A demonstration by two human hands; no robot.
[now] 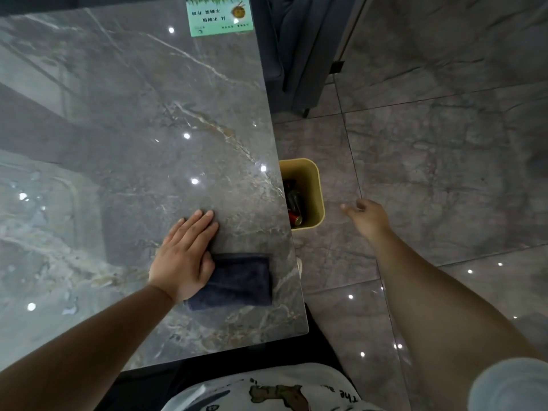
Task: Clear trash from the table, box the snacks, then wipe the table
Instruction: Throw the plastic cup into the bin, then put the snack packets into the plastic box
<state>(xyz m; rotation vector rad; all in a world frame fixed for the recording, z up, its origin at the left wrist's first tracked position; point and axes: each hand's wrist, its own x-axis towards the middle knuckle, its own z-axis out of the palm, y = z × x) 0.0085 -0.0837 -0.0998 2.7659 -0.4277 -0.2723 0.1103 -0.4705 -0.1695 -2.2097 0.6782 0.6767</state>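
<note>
The left hand [185,256] lies flat, fingers together and outstretched, palm pressing one end of a folded dark cloth [237,280] onto the grey marble bench [133,120]; it grips nothing, only bears down, the posture for pushing a wipe across the surface. The cloth sits near the bench's right edge, just short of the near corner. The right hand [366,216] hangs off the bench over the tiled floor [444,143], loosely open and empty, likely kept clear for balance. Just beside the bench edge, beyond the cloth, stands a yellow bin [311,179] holding cans [295,203], so the trash seems dealt with. A green snack box [219,16] rests at the bench's far edge. Nothing lies between the cloth and that box to block a stroke.
</note>
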